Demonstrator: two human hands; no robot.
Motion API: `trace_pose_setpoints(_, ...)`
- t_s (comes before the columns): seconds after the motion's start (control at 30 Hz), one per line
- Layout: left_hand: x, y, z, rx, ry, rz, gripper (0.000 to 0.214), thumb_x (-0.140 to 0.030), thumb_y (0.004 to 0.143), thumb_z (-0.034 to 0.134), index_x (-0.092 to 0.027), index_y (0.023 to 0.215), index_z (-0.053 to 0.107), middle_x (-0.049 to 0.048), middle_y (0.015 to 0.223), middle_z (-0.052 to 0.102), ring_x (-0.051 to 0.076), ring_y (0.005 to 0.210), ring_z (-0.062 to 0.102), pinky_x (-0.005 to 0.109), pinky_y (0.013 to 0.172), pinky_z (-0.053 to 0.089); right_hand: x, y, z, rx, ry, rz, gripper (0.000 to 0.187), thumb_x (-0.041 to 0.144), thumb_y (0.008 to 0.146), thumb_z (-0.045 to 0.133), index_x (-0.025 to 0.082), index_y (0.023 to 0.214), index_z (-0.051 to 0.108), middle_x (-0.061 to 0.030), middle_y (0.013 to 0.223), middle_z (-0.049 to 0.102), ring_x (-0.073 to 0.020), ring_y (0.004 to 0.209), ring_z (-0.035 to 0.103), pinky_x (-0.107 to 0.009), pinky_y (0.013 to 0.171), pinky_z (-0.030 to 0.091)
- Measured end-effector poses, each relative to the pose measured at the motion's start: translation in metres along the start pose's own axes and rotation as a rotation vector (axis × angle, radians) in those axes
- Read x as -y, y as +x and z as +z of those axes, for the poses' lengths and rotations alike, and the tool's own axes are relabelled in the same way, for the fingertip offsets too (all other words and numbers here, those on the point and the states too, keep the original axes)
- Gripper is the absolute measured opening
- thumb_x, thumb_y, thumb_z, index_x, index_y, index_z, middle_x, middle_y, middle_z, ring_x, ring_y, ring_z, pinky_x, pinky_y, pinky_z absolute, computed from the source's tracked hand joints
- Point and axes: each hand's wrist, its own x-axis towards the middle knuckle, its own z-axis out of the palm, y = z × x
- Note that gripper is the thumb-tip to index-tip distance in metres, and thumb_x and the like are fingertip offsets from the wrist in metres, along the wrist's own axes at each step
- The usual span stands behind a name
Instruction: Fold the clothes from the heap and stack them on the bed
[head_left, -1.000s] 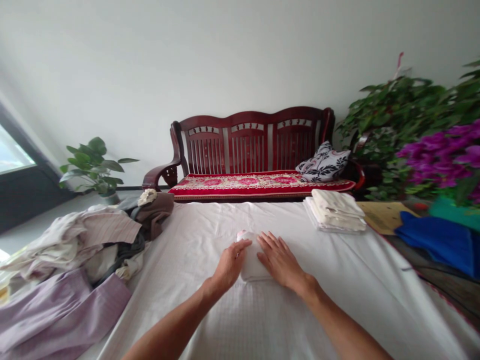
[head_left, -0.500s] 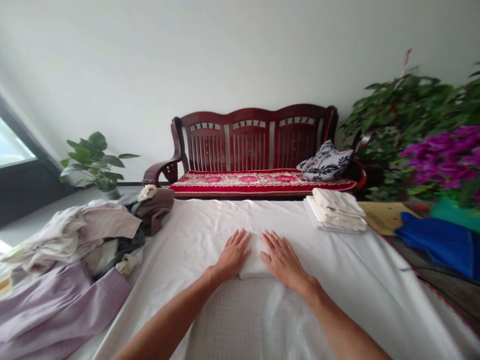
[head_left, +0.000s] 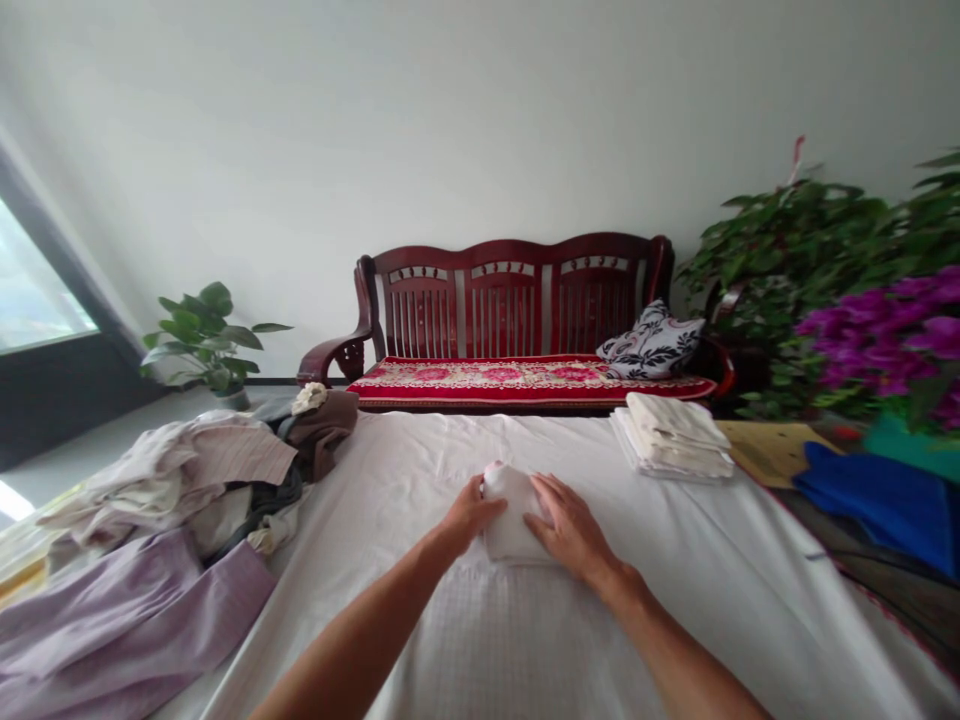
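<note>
A small folded white cloth (head_left: 508, 512) with a pink spot at its far end lies in the middle of the table, on a white sheet (head_left: 420, 470). My left hand (head_left: 469, 517) grips its left side with the fingers curled round the edge. My right hand (head_left: 571, 528) holds its right side, thumb on top and fingers wrapped round it. The cloth's far end is raised slightly off the sheet.
A heap of unfolded clothes (head_left: 180, 500) with purple fabric (head_left: 127, 625) fills the left. A stack of folded white cloths (head_left: 673, 435) sits at the back right, a blue cloth (head_left: 877, 500) beyond it. A red wooden bench (head_left: 517, 340) and plants (head_left: 825, 270) stand behind.
Half a second ago both hands lay flat, pressing the cloth down. Now their fingers have curled round its sides and its far end has lifted.
</note>
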Motion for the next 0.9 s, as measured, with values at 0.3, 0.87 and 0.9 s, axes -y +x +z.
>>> trace_pose_setpoints(0.3,-0.057,-0.013,-0.002,0.260,0.073,0.245,0.077,-0.019,0.066,0.069,-0.018,0.141,0.049,0.0044,0.098,0.065,0.015,0.076,0.058,0.023,0.064,0.044,0.006,0.017,-0.048,0.176,0.689,0.250,0.076,0.049,0.077,0.072,0.020,0.143,0.049,-0.0130,0.140,0.060,-0.0322,0.125,0.058,-0.049,0.106,0.045)
trace_pose_setpoints(0.87,-0.006,-0.029,-0.074,0.006,-0.002,-0.073,0.042,-0.006,0.060,0.064,-0.015,0.102,0.068,0.0028,0.089,0.069,0.015,0.083,0.065,0.032,0.084,0.051,0.048,0.010,-0.050,0.133,-0.046,-0.067,0.036,0.037,0.085,0.063,0.024,0.117,0.067,-0.0093,0.113,0.069,-0.0273,0.107,0.060,-0.040,0.094,0.046)
trace_pose_setpoints(0.9,0.000,-0.032,-0.075,0.001,0.074,-0.016,0.044,-0.005,0.060,0.063,-0.015,0.102,0.068,0.0027,0.089,0.070,0.016,0.084,0.066,0.032,0.084,0.051,0.055,0.009,-0.052,0.194,-0.014,-0.147,0.039,0.035,0.080,0.068,0.026,0.118,0.067,-0.0078,0.114,0.068,-0.0270,0.108,0.060,-0.040,0.095,0.046)
